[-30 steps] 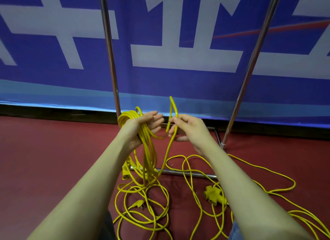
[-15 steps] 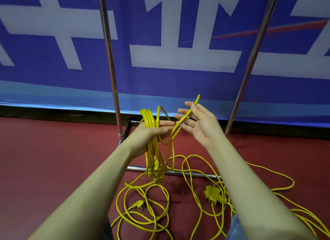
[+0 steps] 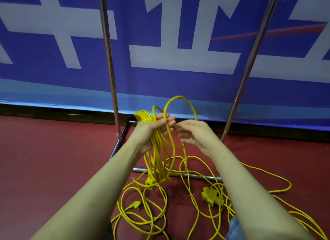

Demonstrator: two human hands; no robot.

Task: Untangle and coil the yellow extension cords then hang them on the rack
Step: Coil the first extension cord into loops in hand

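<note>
My left hand [image 3: 153, 130] grips a bundle of yellow cord loops [image 3: 157, 150] that hangs down toward the floor. A fresh loop [image 3: 180, 100] arches above the two hands. My right hand [image 3: 194, 134] sits just right of the left, fingers loosely curled around a strand of the same cord. More yellow cord [image 3: 142, 216] lies tangled on the red floor below, with a plug [image 3: 134, 204] and a yellow multi-socket block [image 3: 211, 196]. The metal rack's left upright [image 3: 109, 61] and right upright [image 3: 250, 61] rise behind the hands.
The rack's base bar [image 3: 196, 176] runs along the red floor under the hanging loops. A blue and white banner [image 3: 178, 57] covers the wall behind. Loose cord [image 3: 278, 189] trails off to the right across the floor.
My right hand has brought the cord over to the left hand and laid another loop onto the bundle. Both hands are closer together than before.
</note>
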